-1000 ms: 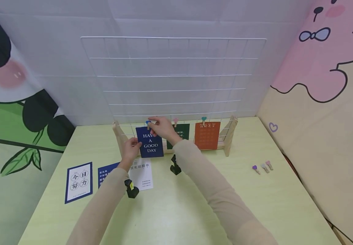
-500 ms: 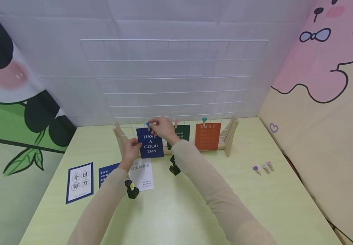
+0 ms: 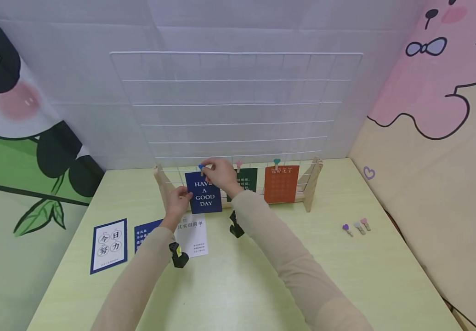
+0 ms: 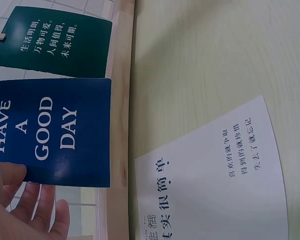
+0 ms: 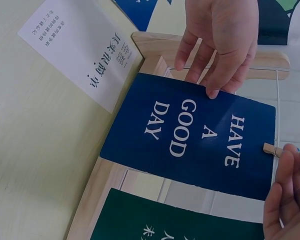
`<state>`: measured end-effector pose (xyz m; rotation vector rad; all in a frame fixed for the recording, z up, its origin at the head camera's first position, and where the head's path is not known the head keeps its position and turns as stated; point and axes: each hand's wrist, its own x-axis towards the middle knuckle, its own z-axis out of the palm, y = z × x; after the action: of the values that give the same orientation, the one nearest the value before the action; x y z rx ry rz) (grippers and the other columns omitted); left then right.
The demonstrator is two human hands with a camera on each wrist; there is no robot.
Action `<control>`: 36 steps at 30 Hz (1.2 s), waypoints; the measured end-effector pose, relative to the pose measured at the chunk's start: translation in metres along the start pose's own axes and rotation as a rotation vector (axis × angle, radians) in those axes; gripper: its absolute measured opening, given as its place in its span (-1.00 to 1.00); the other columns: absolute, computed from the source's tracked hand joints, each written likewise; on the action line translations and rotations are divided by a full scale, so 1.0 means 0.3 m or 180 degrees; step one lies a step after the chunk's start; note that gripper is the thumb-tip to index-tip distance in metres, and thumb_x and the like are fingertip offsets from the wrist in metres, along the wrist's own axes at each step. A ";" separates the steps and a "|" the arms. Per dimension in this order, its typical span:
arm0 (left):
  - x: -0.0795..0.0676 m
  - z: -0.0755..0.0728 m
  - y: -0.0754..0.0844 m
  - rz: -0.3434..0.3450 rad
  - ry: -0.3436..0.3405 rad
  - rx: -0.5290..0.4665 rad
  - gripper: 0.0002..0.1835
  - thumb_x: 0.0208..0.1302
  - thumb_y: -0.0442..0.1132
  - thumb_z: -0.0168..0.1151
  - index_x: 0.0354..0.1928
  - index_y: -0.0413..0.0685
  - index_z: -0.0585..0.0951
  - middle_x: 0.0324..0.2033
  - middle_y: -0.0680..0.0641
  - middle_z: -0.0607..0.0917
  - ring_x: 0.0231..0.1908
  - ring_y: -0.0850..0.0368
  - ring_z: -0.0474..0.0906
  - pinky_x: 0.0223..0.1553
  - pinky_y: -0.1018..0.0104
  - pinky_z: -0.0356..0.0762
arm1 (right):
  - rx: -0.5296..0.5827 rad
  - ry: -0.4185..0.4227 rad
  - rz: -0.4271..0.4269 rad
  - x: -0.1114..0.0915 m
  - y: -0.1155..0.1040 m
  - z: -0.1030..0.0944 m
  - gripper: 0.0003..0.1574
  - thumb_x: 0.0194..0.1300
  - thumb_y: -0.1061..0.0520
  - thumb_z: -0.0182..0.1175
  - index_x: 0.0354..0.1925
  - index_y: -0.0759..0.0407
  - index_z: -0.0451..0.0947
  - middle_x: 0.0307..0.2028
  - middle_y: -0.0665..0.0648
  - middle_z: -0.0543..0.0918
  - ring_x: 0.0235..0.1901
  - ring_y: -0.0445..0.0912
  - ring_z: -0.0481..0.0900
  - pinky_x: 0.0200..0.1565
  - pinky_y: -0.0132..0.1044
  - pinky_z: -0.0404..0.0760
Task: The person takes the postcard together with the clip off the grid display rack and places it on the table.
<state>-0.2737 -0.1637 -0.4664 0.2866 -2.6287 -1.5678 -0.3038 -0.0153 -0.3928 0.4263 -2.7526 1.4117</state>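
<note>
A dark blue card reading "HAVE A GOOD DAY" hangs at the left of a white wire grid. My left hand pinches the card's left edge, thumb on the front and fingers behind, as the left wrist view shows. At the card's top edge sits a small wooden clothespin with a blue heart. My right hand pinches this clothespin by its upper end. Just to the right hang a green card, partly behind my right hand in the head view, and an orange card, each on its own clothespin.
Wooden feet support the grid on the pale table. At left lie a blue-bordered card, another blue card and a white card, the latter two partly under my left arm. Three loose clothespins lie at right.
</note>
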 end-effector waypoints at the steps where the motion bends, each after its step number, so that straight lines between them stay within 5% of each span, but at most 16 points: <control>1: 0.001 0.001 -0.001 0.0003 0.0000 0.0000 -0.72 0.26 -0.36 -0.02 -0.02 -0.38 0.41 -0.14 -0.29 0.45 -0.11 -0.12 0.36 -0.10 0.10 0.36 | -0.0019 0.0005 -0.0008 0.000 0.001 0.000 -0.69 0.25 0.10 0.06 -0.03 0.08 0.51 -0.71 0.04 0.53 -0.61 -0.01 0.54 -0.67 -0.39 0.26; 15: 0.009 0.005 -0.002 0.0023 -0.0023 -0.0012 -0.76 0.26 -0.36 -0.01 -0.07 -0.36 0.43 -0.19 -0.29 0.46 -0.17 -0.11 0.38 -0.15 0.13 0.38 | -0.0280 -0.0039 -0.0018 0.001 -0.007 0.004 -0.55 0.30 0.06 0.00 0.14 0.10 0.37 -0.75 -0.05 0.49 -0.61 -0.05 0.57 -0.68 -0.39 0.26; 36: -0.003 -0.007 -0.001 -0.0050 -0.0068 0.0009 -0.75 0.26 -0.34 0.00 -0.07 -0.34 0.44 -0.14 -0.29 0.47 -0.11 -0.11 0.37 -0.09 0.11 0.36 | -0.0305 0.0310 0.0000 0.010 -0.005 0.019 -0.72 0.23 0.05 0.09 -0.10 0.05 0.58 -0.75 -0.04 0.52 -0.76 -0.25 0.44 -0.68 -0.41 0.27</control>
<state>-0.2723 -0.1655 -0.4655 0.2931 -2.6513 -1.5806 -0.3058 -0.0213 -0.3945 0.3448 -2.7279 1.2583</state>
